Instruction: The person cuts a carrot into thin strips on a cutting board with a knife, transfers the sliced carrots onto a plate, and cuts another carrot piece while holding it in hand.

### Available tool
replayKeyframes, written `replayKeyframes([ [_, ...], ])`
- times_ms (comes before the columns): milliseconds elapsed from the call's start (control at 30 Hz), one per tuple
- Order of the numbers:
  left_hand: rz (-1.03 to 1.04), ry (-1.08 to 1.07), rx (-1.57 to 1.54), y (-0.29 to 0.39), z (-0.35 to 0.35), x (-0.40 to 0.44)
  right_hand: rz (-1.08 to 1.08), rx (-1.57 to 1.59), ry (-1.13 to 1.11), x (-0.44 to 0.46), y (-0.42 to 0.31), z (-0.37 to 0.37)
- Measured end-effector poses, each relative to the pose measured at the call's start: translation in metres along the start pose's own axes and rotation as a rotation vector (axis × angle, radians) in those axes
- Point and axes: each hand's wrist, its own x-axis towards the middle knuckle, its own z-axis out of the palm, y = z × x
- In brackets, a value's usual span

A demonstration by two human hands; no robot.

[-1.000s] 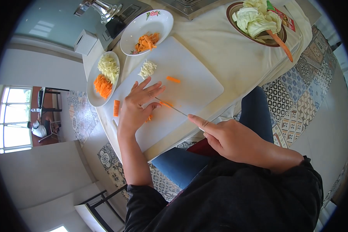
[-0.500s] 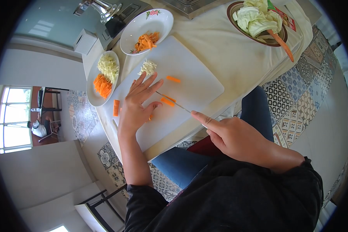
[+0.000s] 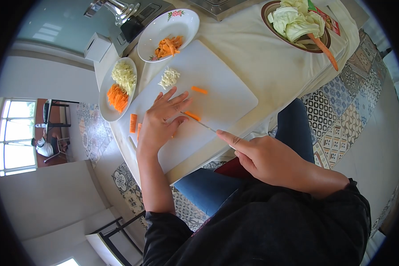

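Note:
My right hand (image 3: 264, 157) grips a knife (image 3: 204, 125), its forefinger stretched along the top of the blade. The blade lies at the near edge of a flat carrot piece (image 3: 192, 116) on the white cutting board (image 3: 230, 86). My left hand (image 3: 159, 122) is over the board with fingers spread, its thumb close to the knife tip. Another carrot strip (image 3: 199, 90) lies farther off. A carrot chunk (image 3: 133, 123) sits left of my left hand, and other carrot bits are partly hidden by it. Finely chopped white pieces (image 3: 169, 78) are heaped beyond my fingers.
An oval plate (image 3: 104, 104) holds shredded carrot and pale shreds. Behind the board, a flowered bowl (image 3: 188, 26) contains orange peelings. A brown-rimmed bowl (image 3: 270, 33) at far right carries cabbage (image 3: 297, 22) and a whole carrot (image 3: 323, 52). A person (image 3: 44, 146) sits in the background.
The knife has shifted slightly toward me and left, from across the carrot piece to its near edge. My left hand has dropped a little, uncovering more of the white heap.

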Motion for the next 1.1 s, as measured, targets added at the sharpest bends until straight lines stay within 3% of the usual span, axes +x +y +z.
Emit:
replayKeyframes([
  [800, -0.055, -0.031, -0.141, -0.002, -0.005, -0.001, 0.062, 0.027, -0.059, 0.002, -0.001, -0.008],
  [1100, -0.137, -0.08, -0.211, -0.003, -0.004, -0.002, 0.04, -0.169, -0.111, 0.005, -0.007, -0.015],
])
